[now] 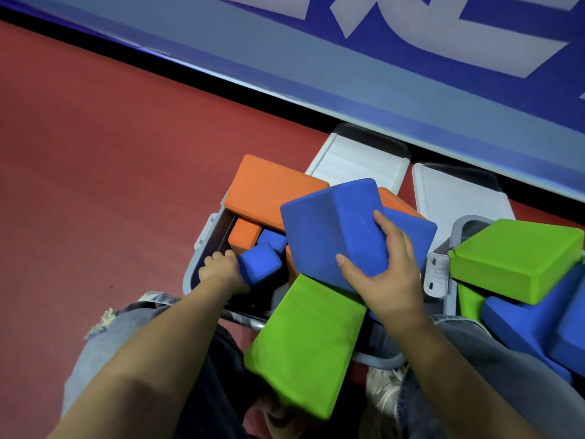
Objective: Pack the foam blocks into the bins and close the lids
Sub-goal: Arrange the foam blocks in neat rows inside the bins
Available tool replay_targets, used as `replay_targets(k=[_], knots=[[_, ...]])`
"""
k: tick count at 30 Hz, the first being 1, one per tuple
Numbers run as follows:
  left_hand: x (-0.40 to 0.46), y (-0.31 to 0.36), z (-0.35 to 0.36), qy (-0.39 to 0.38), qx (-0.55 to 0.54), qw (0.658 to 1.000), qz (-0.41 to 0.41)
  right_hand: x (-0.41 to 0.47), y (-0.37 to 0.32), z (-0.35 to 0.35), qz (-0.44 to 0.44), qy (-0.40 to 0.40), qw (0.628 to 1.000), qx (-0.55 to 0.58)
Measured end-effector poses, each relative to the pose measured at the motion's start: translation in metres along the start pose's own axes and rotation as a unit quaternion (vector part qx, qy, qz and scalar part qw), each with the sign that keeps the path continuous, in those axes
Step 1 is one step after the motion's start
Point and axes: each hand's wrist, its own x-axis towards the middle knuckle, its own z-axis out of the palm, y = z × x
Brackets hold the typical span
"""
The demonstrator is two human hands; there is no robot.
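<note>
Red floor (95,153) underfoot. Nearest, green block (304,340) leans on left bin (202,248). Left hand (221,269) grips small blue block (261,266) inside it; right hand (384,277) grasps large blue block (335,229) above. Beyond, lids (361,160) lie open.

A red floor (95,153) fills the left side. Along the top runs a blue banner (316,58) bearing large pale lettering, perhaps a barrier board, with a dark gap beneath it.
</note>
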Motion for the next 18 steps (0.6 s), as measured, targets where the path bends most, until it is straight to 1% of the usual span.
replay_targets(k=[4, 7, 9, 12, 15, 18], knots=[[-0.003, 0.004, 0.006, 0.036, 0.038, 0.998, 0.043, 0.001, 0.001, 0.001, 0.000, -0.001, 1.000, 0.002], [-0.001, 0.004, 0.007, 0.051, 0.082, 0.988, 0.122, 0.002, -0.002, 0.002, 0.000, -0.006, 1.000, 0.006], [0.001, 0.003, 0.003, 0.043, 0.092, 0.982, 0.158, 0.003, -0.004, 0.004, 0.001, -0.010, 1.000, 0.010], [-0.001, 0.001, -0.014, 0.037, 0.058, 0.985, 0.158, 0.004, -0.005, 0.005, -0.002, -0.006, 1.000, 0.010], [-0.009, -0.003, -0.042, 0.066, 0.030, 0.988, 0.139, 0.006, -0.003, 0.003, 0.000, 0.009, 1.000, 0.013], [-0.019, -0.014, -0.063, 0.096, -0.033, 0.990, 0.100, 0.006, -0.004, 0.003, 0.003, 0.011, 1.000, 0.002]])
